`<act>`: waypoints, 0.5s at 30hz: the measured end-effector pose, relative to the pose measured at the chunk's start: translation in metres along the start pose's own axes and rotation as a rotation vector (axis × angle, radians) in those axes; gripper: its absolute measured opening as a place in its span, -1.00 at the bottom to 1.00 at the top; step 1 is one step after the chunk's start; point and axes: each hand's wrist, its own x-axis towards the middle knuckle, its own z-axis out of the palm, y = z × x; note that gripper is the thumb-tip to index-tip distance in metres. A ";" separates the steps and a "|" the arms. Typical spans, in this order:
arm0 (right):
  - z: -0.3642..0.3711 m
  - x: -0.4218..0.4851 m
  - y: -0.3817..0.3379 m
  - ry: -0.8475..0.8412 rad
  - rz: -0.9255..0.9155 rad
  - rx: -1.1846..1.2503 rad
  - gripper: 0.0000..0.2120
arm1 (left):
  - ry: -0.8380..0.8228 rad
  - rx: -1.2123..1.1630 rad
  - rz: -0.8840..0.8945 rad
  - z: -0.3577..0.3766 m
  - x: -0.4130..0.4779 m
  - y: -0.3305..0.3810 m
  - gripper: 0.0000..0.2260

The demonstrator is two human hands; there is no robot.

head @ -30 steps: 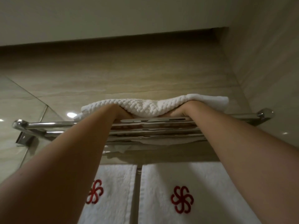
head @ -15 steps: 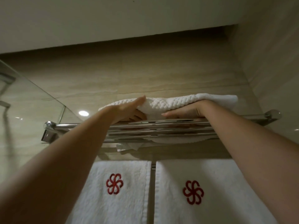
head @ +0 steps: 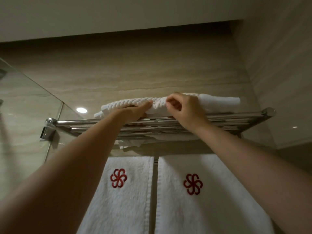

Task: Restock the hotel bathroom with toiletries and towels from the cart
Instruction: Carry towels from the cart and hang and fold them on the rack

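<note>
Two hanging towels (head: 128,208) with red flowers are nearest, under the rack (head: 236,116), partly hidden by both arms (head: 76,166). On top lies the folded towel (head: 219,103); the left hand (head: 137,111) and right hand (head: 187,110) each pinch its front edge. Glass (head: 25,107) stands left

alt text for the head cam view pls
Two bare hands hold a folded white towel on a chrome wall rack, the left hand at its front edge, the right hand pinching its top. Two white towels with red emblems hang below.
</note>
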 end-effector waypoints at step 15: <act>0.013 -0.082 0.004 -0.126 -0.147 -0.240 -0.77 | 0.762 -0.112 0.561 0.021 -0.040 -0.038 -0.81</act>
